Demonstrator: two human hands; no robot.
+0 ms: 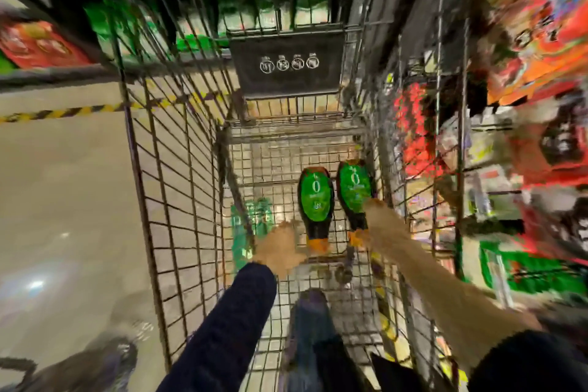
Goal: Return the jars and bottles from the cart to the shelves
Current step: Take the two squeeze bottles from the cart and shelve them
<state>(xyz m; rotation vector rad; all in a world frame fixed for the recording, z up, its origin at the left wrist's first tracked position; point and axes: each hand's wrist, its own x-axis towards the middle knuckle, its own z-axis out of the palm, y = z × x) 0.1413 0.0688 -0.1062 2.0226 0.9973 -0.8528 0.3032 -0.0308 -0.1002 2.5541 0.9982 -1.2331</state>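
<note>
Two dark bottles with green labels and orange caps lie side by side on the floor of the wire cart (178,188), caps pointing toward me. My right hand (378,219) lies over the neck of the right bottle (353,188) and seems closed on it. My left hand (280,248), in a dark sleeve, is beside the orange cap of the left bottle (315,197). Motion blur hides whether its fingers touch the cap.
A green pack (251,219) lies on the cart floor left of the bottles. The black child-seat flap (286,64) stands at the cart's far end. Shelves of colourful goods (509,105) run along the right. Bare floor with striped tape (63,112) is on the left.
</note>
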